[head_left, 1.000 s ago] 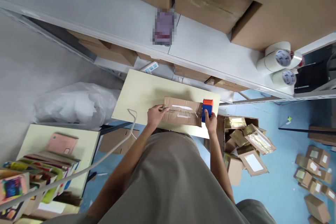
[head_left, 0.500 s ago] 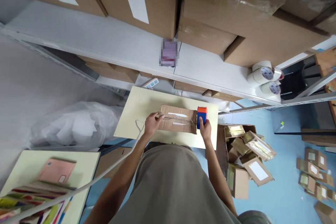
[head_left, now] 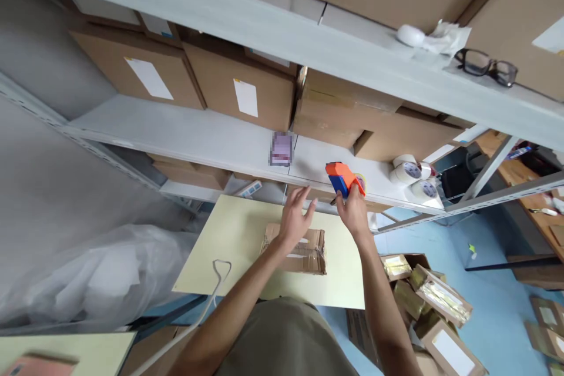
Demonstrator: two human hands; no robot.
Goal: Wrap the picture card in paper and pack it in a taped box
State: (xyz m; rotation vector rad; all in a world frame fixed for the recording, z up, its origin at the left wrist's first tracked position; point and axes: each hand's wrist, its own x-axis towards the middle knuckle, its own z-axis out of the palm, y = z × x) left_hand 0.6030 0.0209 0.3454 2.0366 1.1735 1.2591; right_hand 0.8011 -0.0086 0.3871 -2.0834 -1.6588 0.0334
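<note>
A small cardboard box (head_left: 315, 252) with a taped seam lies on the pale yellow table (head_left: 202, 247). My left hand (head_left: 296, 217) hovers above the box's far side, fingers apart, with nothing in it; my forearm hides part of the box. To its right, my right hand (head_left: 353, 214) grips an orange and blue tape dispenser (head_left: 341, 175) by its near end. The dispenser is raised at the front edge of the middle shelf (head_left: 229, 135). The yellowish edge of a tape roll shows behind it.
White tape rolls (head_left: 405, 173) sit on the shelf to the right, and large cartons (head_left: 247, 97) stand behind. Glasses (head_left: 487, 67) rest on the upper shelf. Taped boxes (head_left: 443, 294) are piled at lower right. A white cord (head_left: 215, 282) crosses the table's left side.
My right hand has lifted the tape dispenser from the box's right end toward the shelf. My left hand has let go of the box's left end and moved up and right. The view has tilted up.
</note>
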